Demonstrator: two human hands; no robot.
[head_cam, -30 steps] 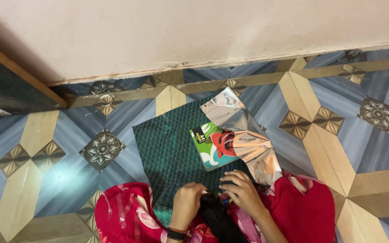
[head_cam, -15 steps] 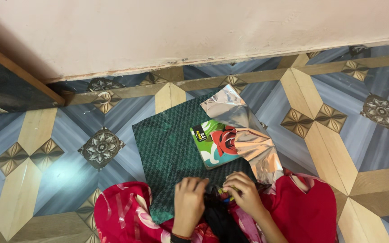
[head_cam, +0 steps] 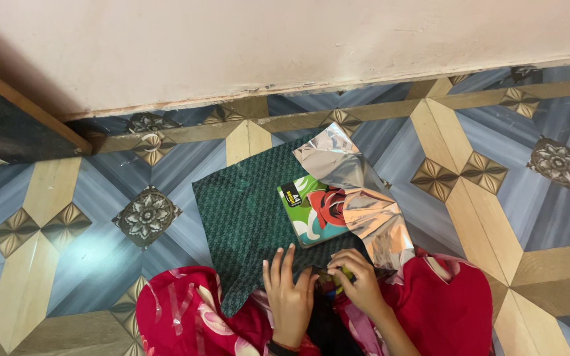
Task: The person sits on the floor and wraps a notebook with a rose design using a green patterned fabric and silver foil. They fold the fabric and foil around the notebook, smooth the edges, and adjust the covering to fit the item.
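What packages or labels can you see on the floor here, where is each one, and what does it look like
Paper pack: flat rectangle lying on the green mat, ahead of both hands; green and white cover with a red rose.
Label: small black patch with yellow marks, on the pack's upper left corner.
Silver wrapping sheet: shiny, crumpled, draped over the pack's right side and reaching toward the right hand.
No signs or screens in view.

Bare green mat (head_cam: 239, 204) lies open left of the notebook (head_cam: 315, 211); silver foil (head_cam: 357, 198) crowds the right.
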